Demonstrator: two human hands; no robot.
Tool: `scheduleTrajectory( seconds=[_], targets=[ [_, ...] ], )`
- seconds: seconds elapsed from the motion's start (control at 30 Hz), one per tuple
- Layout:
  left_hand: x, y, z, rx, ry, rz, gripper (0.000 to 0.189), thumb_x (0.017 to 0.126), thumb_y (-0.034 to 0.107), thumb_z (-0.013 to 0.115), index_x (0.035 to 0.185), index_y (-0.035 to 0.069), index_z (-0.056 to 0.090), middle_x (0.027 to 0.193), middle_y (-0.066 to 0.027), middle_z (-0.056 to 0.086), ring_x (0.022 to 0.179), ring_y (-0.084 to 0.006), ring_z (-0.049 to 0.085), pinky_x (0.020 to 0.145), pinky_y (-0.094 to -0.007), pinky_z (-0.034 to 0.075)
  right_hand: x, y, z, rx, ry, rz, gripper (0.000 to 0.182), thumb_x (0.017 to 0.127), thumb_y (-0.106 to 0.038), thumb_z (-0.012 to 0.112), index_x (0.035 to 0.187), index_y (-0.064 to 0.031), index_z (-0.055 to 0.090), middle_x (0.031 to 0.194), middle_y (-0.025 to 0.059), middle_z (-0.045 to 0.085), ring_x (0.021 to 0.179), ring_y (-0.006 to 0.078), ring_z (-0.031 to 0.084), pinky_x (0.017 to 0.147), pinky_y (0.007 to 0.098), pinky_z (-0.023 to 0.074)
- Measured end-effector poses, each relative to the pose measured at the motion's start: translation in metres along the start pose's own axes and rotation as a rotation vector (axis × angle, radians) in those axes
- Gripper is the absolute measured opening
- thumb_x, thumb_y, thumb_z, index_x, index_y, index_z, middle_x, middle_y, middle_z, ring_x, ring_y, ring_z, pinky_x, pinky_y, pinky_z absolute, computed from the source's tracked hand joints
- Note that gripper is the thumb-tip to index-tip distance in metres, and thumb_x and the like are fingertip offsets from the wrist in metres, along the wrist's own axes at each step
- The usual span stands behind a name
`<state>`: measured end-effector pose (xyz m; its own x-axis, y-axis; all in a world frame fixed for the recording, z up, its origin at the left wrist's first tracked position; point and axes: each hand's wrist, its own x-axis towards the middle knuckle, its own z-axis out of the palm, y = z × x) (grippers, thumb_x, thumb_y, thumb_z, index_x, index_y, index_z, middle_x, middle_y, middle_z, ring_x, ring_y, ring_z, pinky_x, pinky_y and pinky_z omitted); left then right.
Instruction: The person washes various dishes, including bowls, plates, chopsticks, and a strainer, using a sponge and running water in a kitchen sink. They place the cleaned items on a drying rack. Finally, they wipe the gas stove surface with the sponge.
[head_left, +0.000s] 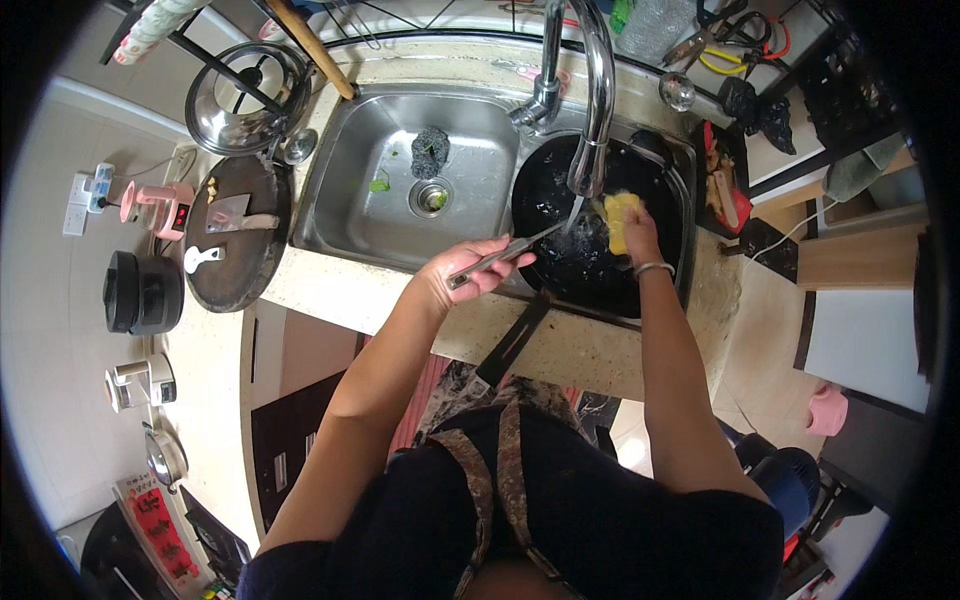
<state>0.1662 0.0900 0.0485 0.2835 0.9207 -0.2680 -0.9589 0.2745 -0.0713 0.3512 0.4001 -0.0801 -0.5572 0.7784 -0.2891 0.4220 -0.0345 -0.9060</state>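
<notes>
My left hand grips a long metal utensil whose far end reaches over a black wok. What kind of utensil it is, I cannot tell. Water runs from a chrome faucet near the utensil's tip. In my right hand is a yellow sponge, slightly blurred, above the wok's right half. The wok fills the right basin, with water inside and its black handle jutting over the counter edge towards me.
The left steel basin holds a wire scrubber and green leaf scraps near the drain. A round cutting board carries a cleaver. A pot lid leans behind it. At the right stands a black tray of food scraps.
</notes>
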Motion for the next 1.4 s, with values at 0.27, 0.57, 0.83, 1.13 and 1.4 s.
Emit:
scheduleTrajectory(
  seconds=[0.27, 0.57, 0.83, 1.13, 1.4],
  targets=[
    [0.021, -0.019, 0.044, 0.404, 0.536, 0.444, 0.068, 0.094, 0.055, 0.021, 0.133, 0.002, 0.038, 0.126, -0.0194, 0.049, 0.116, -0.0328, 0.049, 0.099, -0.0512, 0.036, -0.205, -0.203, 0.089, -0.500, -0.015, -0.897, 0.045, 0.078, -0.015, 0.064, 0.122, -0.0134, 0.056, 0.115, 0.0065, 0.057, 0.089, 0.0268, 0.054, 0.080, 0.0353, 0.0467],
    [0.027, -0.010, 0.017, 0.254, 0.214, 0.332, 0.066, 0.093, 0.054, 0.027, 0.129, 0.000, 0.041, 0.122, -0.0168, 0.052, 0.116, -0.0323, 0.047, 0.100, -0.0501, 0.034, -0.192, -0.175, 0.110, -0.462, 0.029, -0.886, 0.045, 0.080, -0.023, 0.061, 0.124, -0.0189, 0.054, 0.124, 0.0054, 0.051, 0.098, 0.0262, 0.049, 0.087, 0.0384, 0.0384],
    [0.008, 0.004, 0.024, 1.023, 0.562, -0.072, 0.042, 0.092, 0.038, 0.051, 0.116, 0.004, 0.052, 0.108, -0.0127, 0.062, 0.092, -0.0209, 0.063, 0.068, -0.0318, 0.054, -0.096, -0.095, 0.042, -0.496, 0.124, -0.739, 0.029, 0.085, -0.015, 0.053, 0.114, -0.0160, 0.057, 0.108, 0.0089, 0.058, 0.099, 0.0301, 0.051, 0.085, 0.0382, 0.0435],
    [0.077, 0.072, 0.050, 2.027, 0.860, -0.326, 0.040, 0.089, 0.038, 0.053, 0.096, 0.000, 0.061, 0.087, -0.0094, 0.065, 0.070, -0.0185, 0.061, 0.058, -0.0329, 0.052, -0.060, -0.066, -0.016, -0.653, 0.473, -0.189, 0.041, 0.092, -0.026, 0.047, 0.125, -0.0031, 0.046, 0.104, 0.0180, 0.062, 0.090, 0.0363, 0.059, 0.078, 0.0424, 0.0478],
    [0.148, 0.142, 0.059, 0.807, 0.692, 0.279, 0.026, 0.081, 0.026, 0.062, 0.095, 0.004, 0.059, 0.091, -0.0149, 0.064, 0.086, -0.0278, 0.063, 0.080, -0.0495, 0.048, -0.071, -0.033, 0.011, -1.172, 0.102, -0.111, 0.049, 0.086, -0.019, 0.051, 0.131, -0.0003, 0.041, 0.145, 0.0176, 0.024, 0.129, 0.0373, 0.028, 0.103, 0.0499, 0.0257]
  ],
)
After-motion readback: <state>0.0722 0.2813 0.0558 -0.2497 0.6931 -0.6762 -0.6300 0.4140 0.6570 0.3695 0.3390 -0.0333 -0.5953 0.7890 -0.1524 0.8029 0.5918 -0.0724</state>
